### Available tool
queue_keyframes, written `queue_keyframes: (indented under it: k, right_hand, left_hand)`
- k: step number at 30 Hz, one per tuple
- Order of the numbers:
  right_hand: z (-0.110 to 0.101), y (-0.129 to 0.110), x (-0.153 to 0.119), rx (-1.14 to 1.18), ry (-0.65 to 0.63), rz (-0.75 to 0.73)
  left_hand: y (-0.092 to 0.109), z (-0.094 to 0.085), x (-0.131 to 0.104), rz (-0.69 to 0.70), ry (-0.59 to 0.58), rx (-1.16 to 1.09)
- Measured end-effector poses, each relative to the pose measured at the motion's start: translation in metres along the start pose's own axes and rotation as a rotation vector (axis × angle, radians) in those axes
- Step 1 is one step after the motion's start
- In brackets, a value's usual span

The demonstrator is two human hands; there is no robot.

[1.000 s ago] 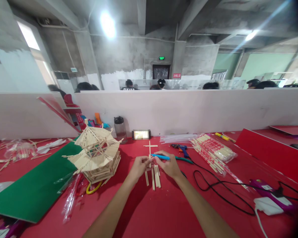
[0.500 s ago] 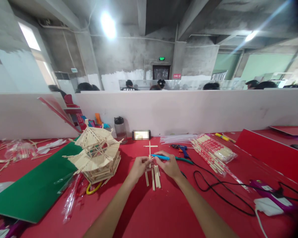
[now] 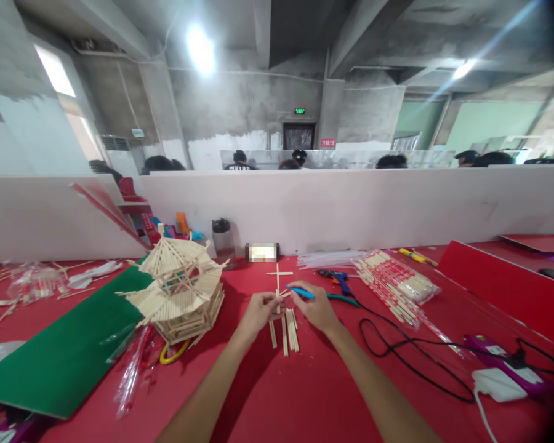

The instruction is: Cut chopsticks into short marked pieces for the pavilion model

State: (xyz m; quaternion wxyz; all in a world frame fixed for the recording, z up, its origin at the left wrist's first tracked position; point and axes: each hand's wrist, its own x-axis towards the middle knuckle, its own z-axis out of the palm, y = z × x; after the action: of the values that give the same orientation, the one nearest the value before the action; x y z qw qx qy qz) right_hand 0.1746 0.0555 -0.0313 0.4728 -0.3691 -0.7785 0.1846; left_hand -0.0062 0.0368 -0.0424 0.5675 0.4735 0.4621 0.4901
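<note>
My left hand (image 3: 261, 311) pinches a short wooden stick (image 3: 278, 300) that stands out between thumb and fingertips. Close beside it, my right hand (image 3: 317, 307) grips a slim blue pen-like tool (image 3: 301, 292), its tip pointing left, a little apart from the stick; whether it is a pen or a knife I cannot tell. Several cut sticks (image 3: 292, 332) lie on the red table just below the hands. Beyond the fingers, thin sticks form a cross (image 3: 279, 273). A green-handled tool (image 3: 342, 299) lies partly behind my right hand.
Left stands a pagoda model of sticks (image 3: 180, 295), next to a green board (image 3: 60, 351). A glue gun (image 3: 336, 280), bundled sticks (image 3: 397, 280), black cable (image 3: 397, 355) and purple power strip (image 3: 512, 363) lie right. A bottle (image 3: 222, 240) stands by the white partition (image 3: 351, 203).
My right hand has drawn the blue tool slightly right, away from the stick. My left hand keeps its pinch in nearly the same place.
</note>
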Motion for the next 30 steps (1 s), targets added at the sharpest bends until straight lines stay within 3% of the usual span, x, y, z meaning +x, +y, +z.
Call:
queue_keyframes:
  k: [4, 8, 12, 17, 20, 24, 27, 30]
  right_hand:
    - [-0.007, 0.014, 0.001, -0.22, -0.203, -0.054]
    - [-0.017, 0.025, 0.0, -0.349, -0.382, 0.0]
    - [-0.028, 0.028, -0.001, -0.388, -0.469, 0.017]
    - [-0.035, 0.028, -0.005, -0.367, -0.546, 0.051]
    - [-0.029, 0.024, -0.004, -0.305, -0.494, 0.041]
    - [-0.011, 0.011, 0.001, -0.035, -0.316, 0.067]
    - [0.002, 0.001, 0.003, 0.194, -0.31, 0.094]
    - [0.009, -0.001, 0.002, 0.293, -0.294, 0.111]
  left_hand:
    - [0.001, -0.01, 0.004, 0.008, 0.015, 0.022]
    - [0.007, -0.029, 0.007, 0.036, 0.057, 0.09]
    - [0.013, -0.042, 0.008, 0.069, 0.087, 0.157]
    - [0.015, -0.039, 0.007, 0.059, 0.076, 0.186]
    - [0.015, -0.032, 0.005, 0.067, 0.036, 0.205]
    - [0.013, -0.019, 0.001, 0.093, -0.126, 0.279]
    - [0.011, -0.008, -0.004, 0.066, -0.229, 0.337]
    - [0.008, -0.003, -0.006, 0.052, -0.242, 0.354]
